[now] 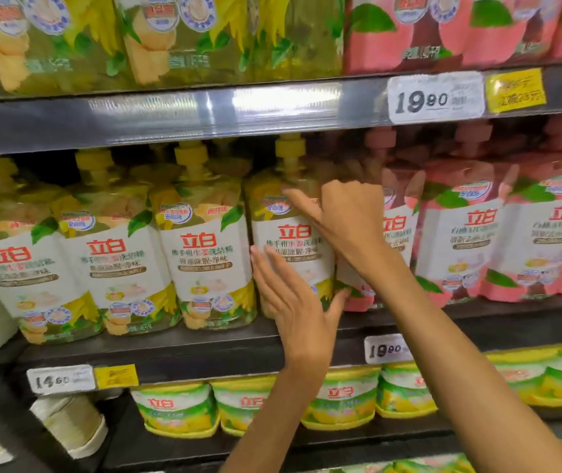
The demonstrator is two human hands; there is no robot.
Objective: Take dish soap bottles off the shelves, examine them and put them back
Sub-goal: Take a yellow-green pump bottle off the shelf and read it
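The yellow soap bottle [291, 230] stands up straight on the middle shelf [204, 349], with its yellow pump cap at 12 o'clock and its label facing out. It is fourth from the left in a row of four yellow bottles in front. Each has big red letters "立白" on a white label. More writing sits below, too blurry to read well.

The left hand [293, 302] lies flat against the front of this bottle, low down. Its fingers are straight and point to 11 o'clock, and its thumb reaches under the bottle's lower right corner. The right hand [347, 216] is at the bottle's upper right side. Its thumb stretches across the front toward 10 o'clock, and its other fingers go behind the bottle, so I cannot tell how tight they hold.

At 3 o'clock from the bottle stand pink bottles [470, 233] with the same red "立白". I count about three in front.

A white price tag [434, 97] at 1 o'clock says "19.90". Beside it is a yellow tag [515, 91]. A second tag [387, 349] under the hands also says "19.90". A tag at 8 o'clock [61, 379] reads about "14.60".

On the bottom shelf sit green and yellow packs [177, 409] marked "立白".
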